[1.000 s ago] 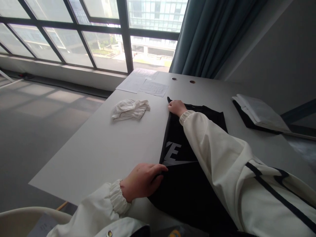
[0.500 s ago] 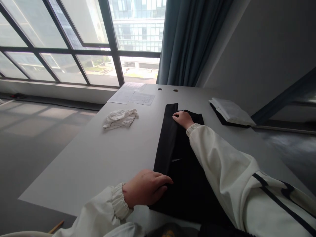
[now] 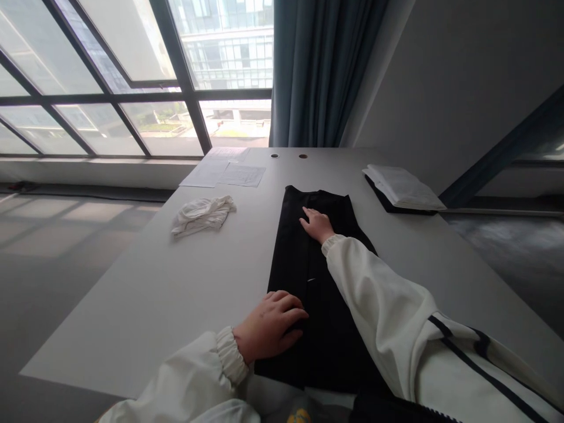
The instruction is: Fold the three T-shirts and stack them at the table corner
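A piece of black cloth (image 3: 288, 258) lies lengthwise on the white table, its left strip folded or laid flat along a seam line; what garment it is I cannot make out. A small white mark (image 3: 311, 280) shows on it near the middle. My left hand (image 3: 275, 323) rests on the near left part of the cloth, fingers stretched out. Farther up, my right hand (image 3: 316, 224) lies on the cloth with its fingers apart, close to the far end. Neither hand grips anything.
On the white table (image 3: 132, 317), a crumpled white cloth (image 3: 204, 215) lies to the left. Papers (image 3: 240, 174) lie at the back left. A folded white bundle (image 3: 405, 188) sits on something black at the right. A blue-grey curtain (image 3: 317, 76) hangs behind.
My right hand has let go of the cloth's folded edge and its fingers have opened. The left strip now lies flatter. My left hand's fingers have spread. The view has shifted slightly.
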`<state>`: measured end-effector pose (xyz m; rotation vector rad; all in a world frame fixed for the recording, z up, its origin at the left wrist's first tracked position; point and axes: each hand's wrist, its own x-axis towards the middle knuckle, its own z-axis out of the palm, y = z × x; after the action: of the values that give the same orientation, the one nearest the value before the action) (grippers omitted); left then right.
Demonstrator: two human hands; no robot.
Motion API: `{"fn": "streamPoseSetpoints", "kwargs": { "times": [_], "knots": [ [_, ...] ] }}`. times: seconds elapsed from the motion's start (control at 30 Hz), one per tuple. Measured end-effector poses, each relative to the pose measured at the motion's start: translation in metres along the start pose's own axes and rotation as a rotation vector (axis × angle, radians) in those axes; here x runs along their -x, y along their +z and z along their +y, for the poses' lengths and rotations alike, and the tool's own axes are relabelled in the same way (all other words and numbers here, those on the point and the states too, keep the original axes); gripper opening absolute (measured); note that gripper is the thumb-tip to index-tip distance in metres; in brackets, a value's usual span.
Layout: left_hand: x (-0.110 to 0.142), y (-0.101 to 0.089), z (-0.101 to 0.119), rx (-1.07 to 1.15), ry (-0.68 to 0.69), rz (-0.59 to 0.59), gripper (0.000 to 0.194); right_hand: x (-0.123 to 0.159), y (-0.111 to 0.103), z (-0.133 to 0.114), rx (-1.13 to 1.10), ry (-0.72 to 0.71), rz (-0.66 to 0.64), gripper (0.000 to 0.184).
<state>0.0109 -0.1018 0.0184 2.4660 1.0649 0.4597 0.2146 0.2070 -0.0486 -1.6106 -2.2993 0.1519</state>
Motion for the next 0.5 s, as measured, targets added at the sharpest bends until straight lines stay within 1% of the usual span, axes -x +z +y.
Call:
{"fn": "streamPoseSetpoints", "kwargs": {
  "times": [0.13,0.23,0.3,0.37,0.5],
  "knots": [
    [-0.002,0.005,0.000,-0.046,0.107,-0.055,0.034,0.000,0.004,0.002,0.013,-0.028,-0.004,0.061],
    [-0.001,0.006,0.000,-0.069,0.166,-0.065,0.030,-0.002,0.006,0.004,0.021,-0.052,-0.028,0.062],
    [-0.001,0.007,-0.001,-0.088,0.160,-0.062,0.026,-0.006,0.006,0.004,0.012,-0.068,-0.055,0.063],
    [0.000,0.008,-0.002,-0.108,0.127,-0.049,0.021,-0.012,0.005,0.002,-0.004,-0.079,-0.080,0.064],
    [0.000,0.008,-0.003,-0.122,0.077,-0.032,0.018,-0.027,0.001,-0.009,-0.059,-0.095,-0.114,0.067]
  ]
}}
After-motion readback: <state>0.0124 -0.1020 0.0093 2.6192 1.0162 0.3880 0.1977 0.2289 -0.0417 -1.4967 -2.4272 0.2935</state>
